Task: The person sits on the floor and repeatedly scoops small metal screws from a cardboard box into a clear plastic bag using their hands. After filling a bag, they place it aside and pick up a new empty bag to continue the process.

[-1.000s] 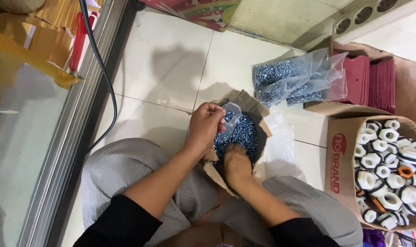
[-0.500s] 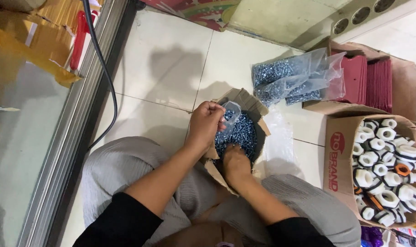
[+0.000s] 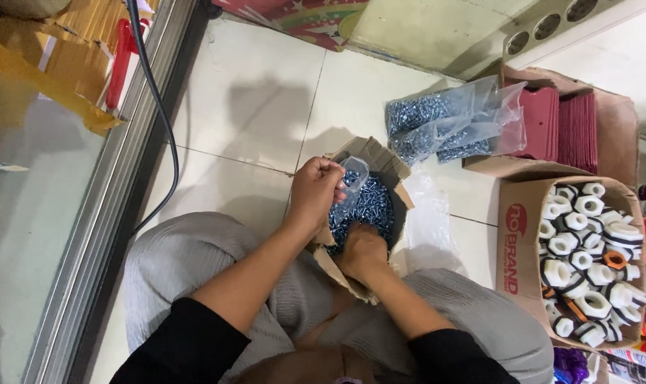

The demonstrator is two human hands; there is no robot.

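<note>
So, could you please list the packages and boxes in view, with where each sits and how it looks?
Small clear bag: pinched in the left hand.
Torn brown box of screws: between the knees; right hand inside.
Clear screw bags: on the tiles beyond.
Brown carton: right, holding white fittings.
Carton of dark-red pieces: behind it.

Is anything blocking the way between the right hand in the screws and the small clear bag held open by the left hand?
Nothing visible: right hand rests in the screws, just below the clear bag pinched by the left hand.

Shiny metal screws (image 3: pixel 369 208) in a matt, torn cardboard box (image 3: pixel 387 167); thin clear plastic bag (image 3: pixel 351 186); glossy smooth floor tiles (image 3: pixel 252 99).
</note>
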